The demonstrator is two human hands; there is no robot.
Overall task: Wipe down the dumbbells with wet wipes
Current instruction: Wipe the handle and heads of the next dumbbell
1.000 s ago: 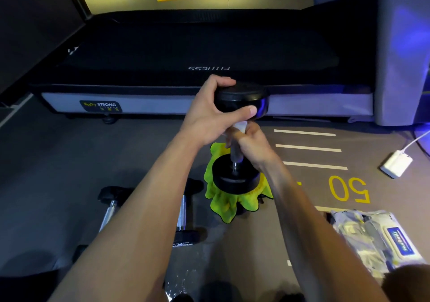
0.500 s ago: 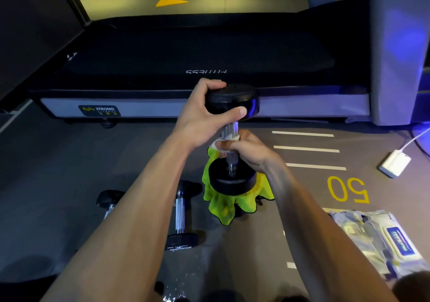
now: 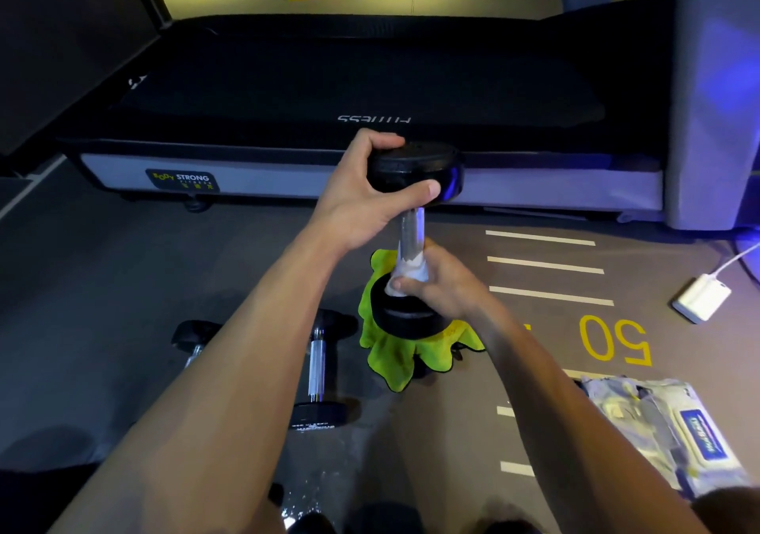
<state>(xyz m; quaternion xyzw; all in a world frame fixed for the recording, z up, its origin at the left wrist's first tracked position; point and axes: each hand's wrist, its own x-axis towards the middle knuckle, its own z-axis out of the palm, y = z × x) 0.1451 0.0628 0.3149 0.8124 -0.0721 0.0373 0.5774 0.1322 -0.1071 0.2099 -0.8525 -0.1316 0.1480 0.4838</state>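
Centre of frame: one dumbbell (image 3: pixel 411 241) stands upright, lower head resting on a yellow-green cloth (image 3: pixel 401 358) spread on the floor

Left hand (image 3: pixel 362 200) grips the upper head, thumb across the near rim, fingers curled over the far side; it holds the weight steady

Right hand (image 3: pixel 442 282) is wrapped round the low end of the chrome handle with a white wet wipe (image 3: pixel 407 272) bunched under the fingers, just above the lower head. Bare metal shows between the two hands

Lower left of centre: a second dumbbell (image 3: pixel 316 363) lies flat on the floor, and a third dumbbell (image 3: pixel 193 344) beside it, mostly hidden behind the left forearm. Neither touched by a hand. Whether they are already wiped cannot be told

Lower right: pack of wipes (image 3: pixel 674 430) on the floor, near the right elbow

Upper half: treadmill (image 3: pixel 370 81) across the frame. Right edge: a white adapter (image 3: pixel 701 301) with its cable

Judgement on progress: mid-task. The handle of the held weight is being wiped; its heads show no wipe on them at present. At least this one remains unfinished, the two on the floor uncertain
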